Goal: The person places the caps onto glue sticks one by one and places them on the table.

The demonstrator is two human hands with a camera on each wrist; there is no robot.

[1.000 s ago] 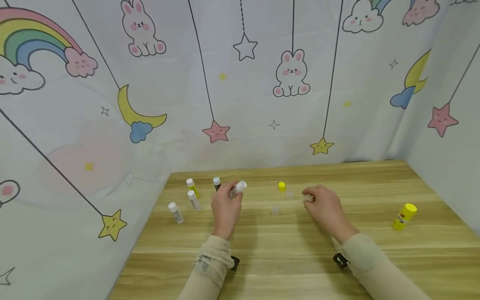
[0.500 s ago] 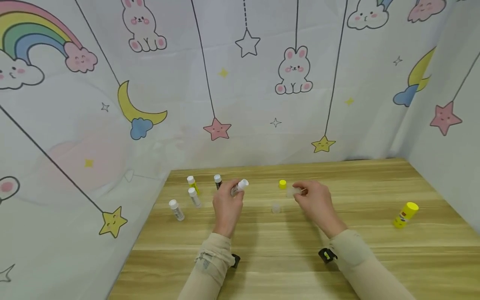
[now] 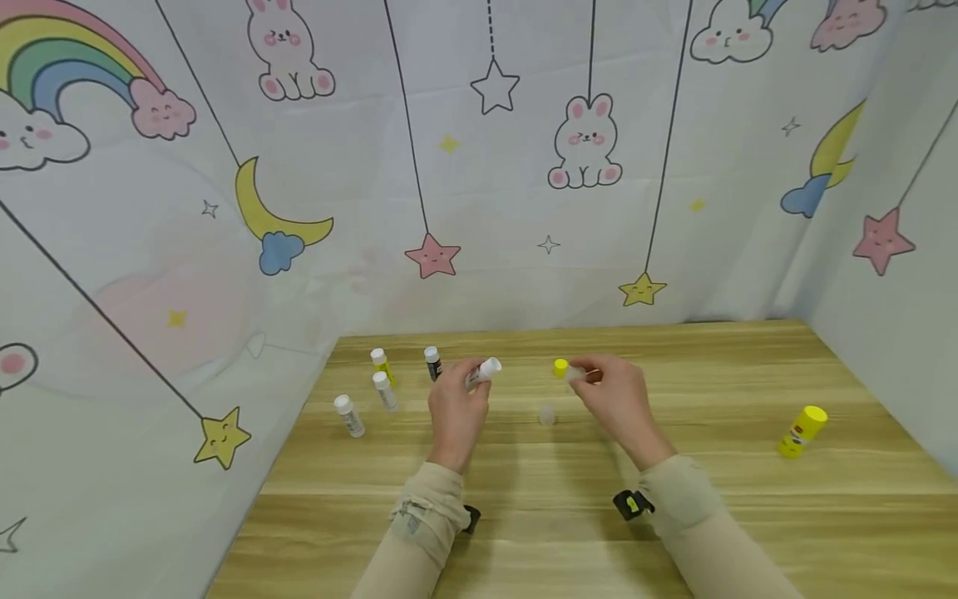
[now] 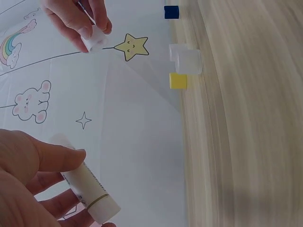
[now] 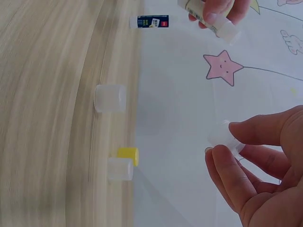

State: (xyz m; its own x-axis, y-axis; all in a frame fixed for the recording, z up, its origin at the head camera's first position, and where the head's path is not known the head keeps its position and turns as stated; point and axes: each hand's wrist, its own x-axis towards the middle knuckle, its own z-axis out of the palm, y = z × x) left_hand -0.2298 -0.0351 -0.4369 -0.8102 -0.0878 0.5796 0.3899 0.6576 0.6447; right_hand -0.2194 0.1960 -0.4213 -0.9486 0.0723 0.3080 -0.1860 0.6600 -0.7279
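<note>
My left hand [image 3: 458, 412] grips a white glue stick [image 4: 87, 187], tilted above the table, its end pointing up and right in the head view. With thumb and fingertips, my right hand [image 3: 614, 403] pinches a small translucent cap [image 5: 225, 137], held off the table. Between the hands, one translucent cap [image 5: 110, 98] stands on the wood. A second translucent cap [image 5: 120, 169] is close to a yellow cap [image 5: 128, 155]; in the head view my right hand's fingertips overlap that spot. The left wrist view also shows a dark blue cap [image 4: 172, 12] farther along.
On the left of the wooden table [image 3: 524, 516] stand several glue sticks: two white ones [image 3: 348, 416], a yellow one [image 3: 382, 366] and a dark one [image 3: 432, 363]. A yellow glue stick [image 3: 802, 431] stands at the right. A printed curtain [image 3: 509, 291] hangs behind.
My right hand has moved left with the translucent cap, towards the glue stick. My left hand has shifted only slightly right, still gripping the glue stick.
</note>
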